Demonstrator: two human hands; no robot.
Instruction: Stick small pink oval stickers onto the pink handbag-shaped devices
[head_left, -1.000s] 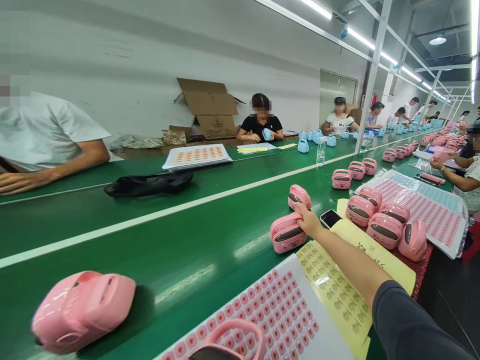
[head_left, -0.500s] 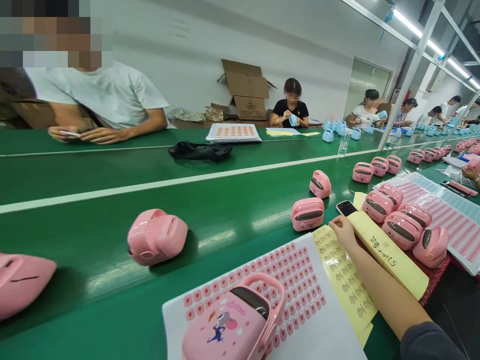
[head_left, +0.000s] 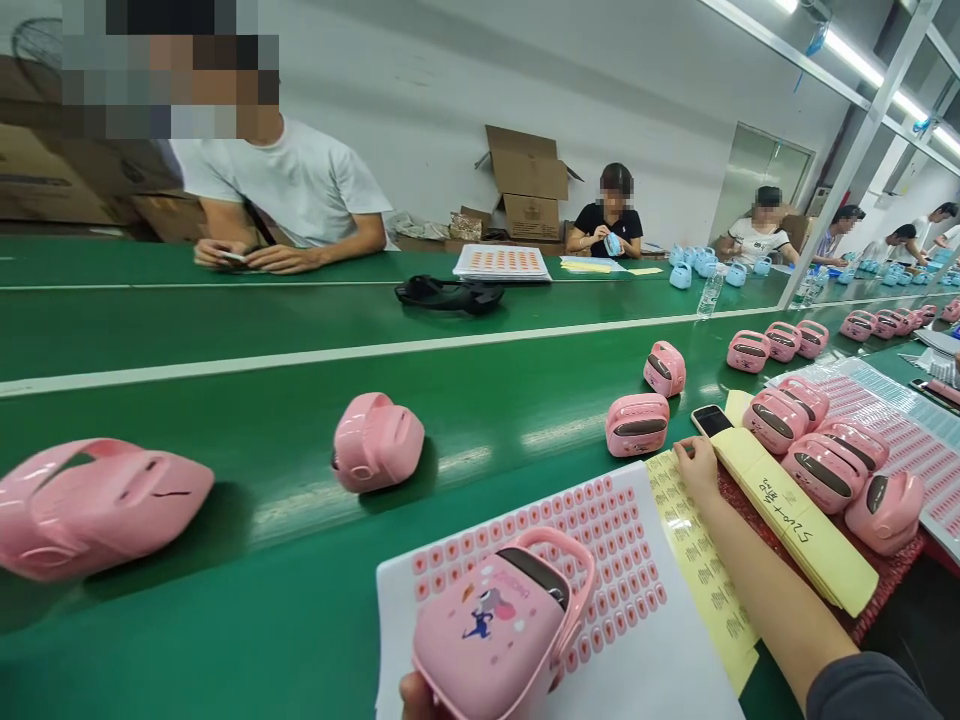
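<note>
Green conveyor bench (head_left: 225, 340) | left hand (head_left: 416, 697) clamped on pink handled case (head_left: 487, 630), 6 o'clock, apparently raised for checking | right hand (head_left: 697, 470) fingers together, flat on yellow label sheet (head_left: 701, 560), 4 o'clock, seemingly steadying it

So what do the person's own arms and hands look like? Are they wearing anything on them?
The right hand is bare, with no glove, and no watch or bracelet shows at its wrist. The forearm is bare too, up to a plain dark grey sleeve. Only a small part of the left hand shows, at the bottom edge, also gloveless.

Pink plastic cases (head_left: 637, 424) are glossy; the green belt (head_left: 225, 340) is smooth.
</note>
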